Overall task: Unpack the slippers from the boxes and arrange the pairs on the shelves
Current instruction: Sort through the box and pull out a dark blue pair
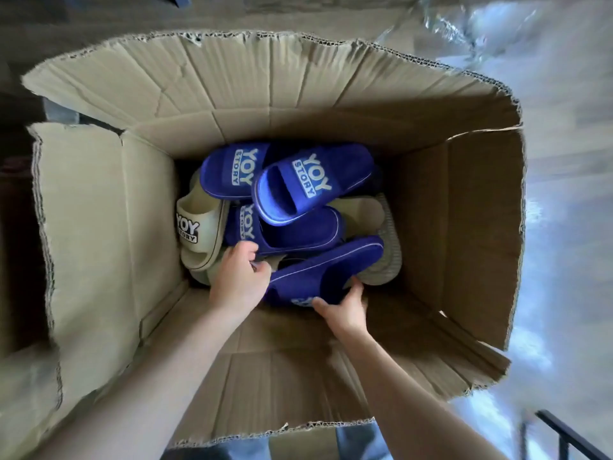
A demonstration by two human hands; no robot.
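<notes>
Box [99, 210] on brown floor [99, 14], right hand [345, 310] gripping blue slipper [326, 263], left hand [238, 280] grasp unclear

Bare forearms [149, 376], left hand [239, 281], right hand [345, 310]

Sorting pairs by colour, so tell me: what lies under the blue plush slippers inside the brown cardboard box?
Beneath the blue plush slippers lie cream slide slippers: one logo strap at left, one ribbed sole at right. Anything deeper is covered.
</notes>
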